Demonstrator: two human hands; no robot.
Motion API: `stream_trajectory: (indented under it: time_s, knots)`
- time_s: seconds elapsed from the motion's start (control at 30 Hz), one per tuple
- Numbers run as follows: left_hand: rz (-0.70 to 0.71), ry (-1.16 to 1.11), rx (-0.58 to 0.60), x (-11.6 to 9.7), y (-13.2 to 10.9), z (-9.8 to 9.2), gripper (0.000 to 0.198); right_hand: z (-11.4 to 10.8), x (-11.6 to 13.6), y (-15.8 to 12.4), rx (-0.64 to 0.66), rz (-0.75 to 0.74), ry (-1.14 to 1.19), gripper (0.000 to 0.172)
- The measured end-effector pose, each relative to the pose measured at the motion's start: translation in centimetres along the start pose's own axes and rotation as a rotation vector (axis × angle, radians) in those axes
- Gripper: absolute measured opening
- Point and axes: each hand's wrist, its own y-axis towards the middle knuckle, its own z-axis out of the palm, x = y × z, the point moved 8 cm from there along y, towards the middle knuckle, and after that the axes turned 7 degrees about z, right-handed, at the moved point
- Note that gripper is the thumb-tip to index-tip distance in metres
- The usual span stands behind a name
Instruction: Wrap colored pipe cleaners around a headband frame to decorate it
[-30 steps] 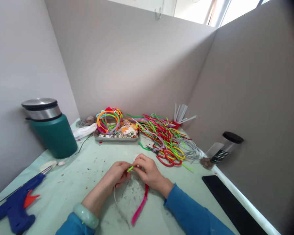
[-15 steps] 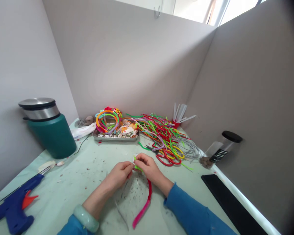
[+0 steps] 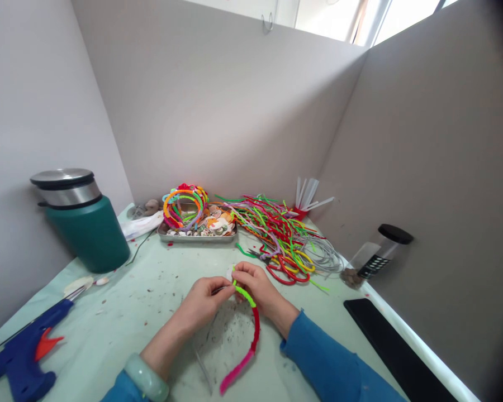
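Observation:
A curved headband (image 3: 254, 329) wrapped in fuzzy wire, green at the top, then red, then pink at its lower end, lies between my hands over the pale green table (image 3: 121, 312). My left hand (image 3: 201, 304) pinches the bare grey part of the band near its top. My right hand (image 3: 255, 285) has its fingers closed on the green wire at the band's top. Both sleeves are blue, and a pale jade bangle (image 3: 145, 379) sits on my left wrist.
A metal tray (image 3: 199, 234) holds shells and coloured headbands. Loose fuzzy wires (image 3: 283, 234) pile to its right, with glue sticks (image 3: 308, 195) behind. A green flask (image 3: 84, 220) stands left, a blue glue gun (image 3: 23, 357) front left, a jar (image 3: 375, 257) and black phone (image 3: 396, 352) right.
More green wire now covers the band's top. The band has swung so its pink end points lower left. My hands shifted slightly while winding.

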Motion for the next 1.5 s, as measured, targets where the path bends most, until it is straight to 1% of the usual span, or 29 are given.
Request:
stream_trajectory:
  time_s: [0.13,0.2,0.27,0.37,0.47,0.6,0.77,0.83,0.93,1.03,1.17,1.2,1.23,1.33,1.4,1.5]
  knots:
    - [0.056,0.009,0.042,-0.5,-0.1,0.2,0.031,0.4,0.0,-0.2,0.044,0.043,0.091,0.015]
    - [0.089,0.041,0.041,-0.8,-0.2,0.2,0.029,0.4,-0.1,-0.2,0.053,0.057,0.118,0.015]
    - [0.134,0.112,0.012,-1.3,-0.3,0.1,0.025,0.3,-0.2,-0.2,0.059,0.06,0.129,0.015]
    - [0.203,0.281,-0.076,-2.2,-0.5,-0.3,0.019,0.2,-0.4,0.0,0.056,0.058,0.136,0.015]
    - [0.225,0.396,-0.149,-2.5,-0.7,-0.7,0.017,0.0,-0.6,0.1,0.054,0.075,0.15,0.016]
    - [0.217,0.439,-0.225,-2.2,-0.9,-1.3,0.019,0.4,-1.0,0.1,0.104,0.121,0.164,0.017]
    - [0.354,0.406,-0.215,-3.2,-1.1,-1.2,0.018,1.1,-1.7,-0.1,0.197,0.234,0.173,0.015]
    - [0.381,0.393,-0.214,-3.6,-1.1,-1.2,0.018,1.3,-2.0,-0.2,0.223,0.27,0.143,0.016]
    - [0.346,0.396,-0.211,-3.6,-0.9,-1.4,0.019,1.3,-2.2,-0.2,0.23,0.28,0.101,0.019]
    - [0.3,0.411,-0.231,-3.2,-0.7,-1.9,0.02,0.9,-2.1,-0.1,0.184,0.264,0.096,0.023]
    - [0.228,0.419,-0.28,-2.1,-0.6,-2.9,0.022,0.6,-1.5,-0.1,0.143,0.233,0.109,0.046]
    - [0.2,0.419,-0.291,-1.7,-0.5,-3.1,0.022,0.5,-1.2,-0.1,0.136,0.218,0.095,0.049]
    - [0.169,0.414,-0.303,-1.2,-0.4,-3.3,0.022,0.4,-0.9,-0.2,0.126,0.196,0.068,0.048]
    - [0.034,0.353,-0.32,0.4,-0.2,-3.8,0.022,0.1,0.3,-0.3,0.077,0.076,-0.078,0.036]
    - [-0.061,0.252,-0.299,1.5,-0.1,-3.7,0.024,0.0,0.9,-0.4,0.051,-0.014,-0.194,0.03]
    - [-0.221,0.031,-0.248,3.0,-0.3,-3.0,0.029,0.2,1.6,-0.5,0.032,-0.119,-0.349,0.022]
